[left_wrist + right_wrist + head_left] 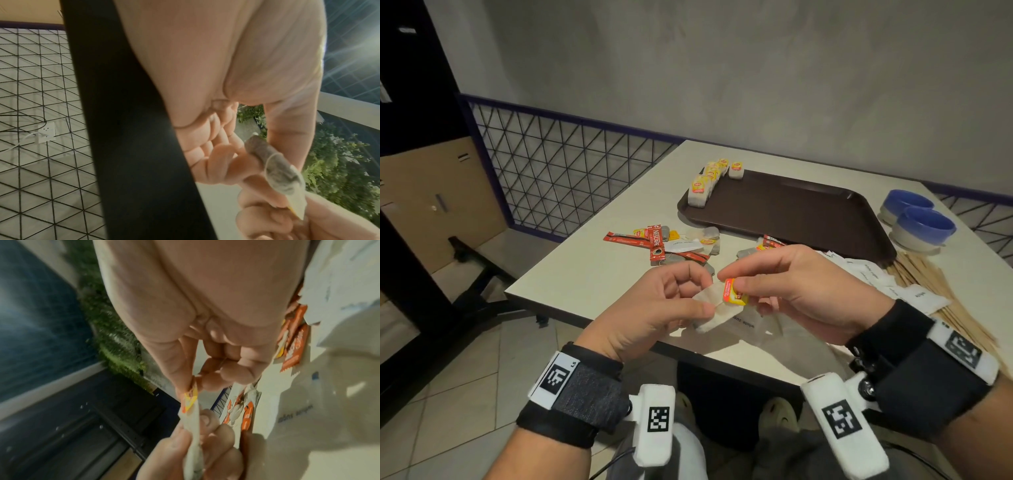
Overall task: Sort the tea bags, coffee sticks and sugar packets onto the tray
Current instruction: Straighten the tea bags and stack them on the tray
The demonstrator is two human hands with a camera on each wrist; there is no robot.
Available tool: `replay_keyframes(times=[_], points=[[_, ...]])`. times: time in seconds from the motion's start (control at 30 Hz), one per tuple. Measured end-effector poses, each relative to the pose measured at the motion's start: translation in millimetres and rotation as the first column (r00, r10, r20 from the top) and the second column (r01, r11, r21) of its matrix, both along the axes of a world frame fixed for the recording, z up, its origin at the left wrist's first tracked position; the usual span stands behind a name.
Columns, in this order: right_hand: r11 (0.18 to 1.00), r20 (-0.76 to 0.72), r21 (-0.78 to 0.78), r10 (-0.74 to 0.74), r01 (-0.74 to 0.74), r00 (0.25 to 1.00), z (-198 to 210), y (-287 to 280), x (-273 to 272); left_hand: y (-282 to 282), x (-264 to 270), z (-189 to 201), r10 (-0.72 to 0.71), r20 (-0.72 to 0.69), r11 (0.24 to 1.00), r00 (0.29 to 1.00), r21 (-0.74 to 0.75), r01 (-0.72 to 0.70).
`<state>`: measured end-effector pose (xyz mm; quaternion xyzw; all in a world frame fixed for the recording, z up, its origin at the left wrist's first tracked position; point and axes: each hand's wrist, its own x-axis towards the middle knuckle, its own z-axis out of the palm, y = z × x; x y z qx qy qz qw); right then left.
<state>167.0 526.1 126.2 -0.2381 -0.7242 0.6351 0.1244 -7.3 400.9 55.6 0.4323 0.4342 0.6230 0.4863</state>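
Both hands hold one white tea bag above the table's near edge. My left hand pinches the bag's left corner between thumb and forefinger. My right hand pinches its yellow and red tag. The left wrist view shows the tea bag edge on, and the right wrist view shows the tag. A brown tray lies beyond, with a row of tea bags along its left rim. Red coffee sticks and more tea bags lie loose in front of the tray. White sugar packets lie under and right of my right hand.
Two blue-and-white bowls stand right of the tray. Wooden stirrers lie along the table's right side. A wire mesh railing runs behind the table on the left. The table edge is close to my hands.
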Motion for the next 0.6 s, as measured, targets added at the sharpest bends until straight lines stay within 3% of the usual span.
replay_keyframes(times=[0.13, 0.6], points=[[0.959, 0.024, 0.277, 0.045, -0.05, 0.999, 2.4, -2.0, -2.0, 0.1, -0.7, 0.0, 0.005, -0.033, 1.0, 0.999, 0.001, -0.005], [0.863, -0.016, 0.505, 0.034, -0.021, 0.999, -0.4, -5.4, -3.5, 1.5, 7.6, 1.1, 0.084, -0.039, 0.996, 0.996, 0.022, -0.084]])
